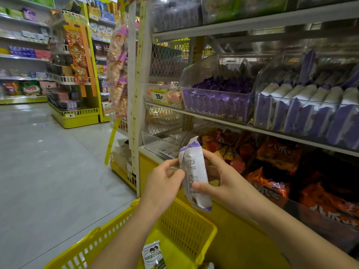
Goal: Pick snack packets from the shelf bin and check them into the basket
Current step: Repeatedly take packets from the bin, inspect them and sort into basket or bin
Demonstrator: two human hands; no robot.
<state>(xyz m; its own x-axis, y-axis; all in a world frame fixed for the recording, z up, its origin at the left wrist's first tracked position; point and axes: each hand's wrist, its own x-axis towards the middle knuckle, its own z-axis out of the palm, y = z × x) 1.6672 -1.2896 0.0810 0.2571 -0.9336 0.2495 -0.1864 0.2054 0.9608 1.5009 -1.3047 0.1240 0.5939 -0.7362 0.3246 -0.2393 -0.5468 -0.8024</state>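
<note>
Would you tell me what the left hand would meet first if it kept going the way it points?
The purple-and-white snack packet that it pinches. Beyond that, the left hand would probably reach the clear bin on the lower shelf, though depth is unclear.

Hands counted: two, the left hand point(163, 183) and the right hand point(219, 181). Between them is one white-and-purple foil snack packet point(191, 171).

Below the hands is one yellow perforated plastic basket point(108, 228), with one white cartoon-labelled packet point(152, 253) plainly visible inside.

Above the right hand are two clear plastic shelf bins: the dark-purple-packet bin point(217, 105) and the white-and-lilac-packet bin point(303, 121). Their contents are too crowded to count.
</note>
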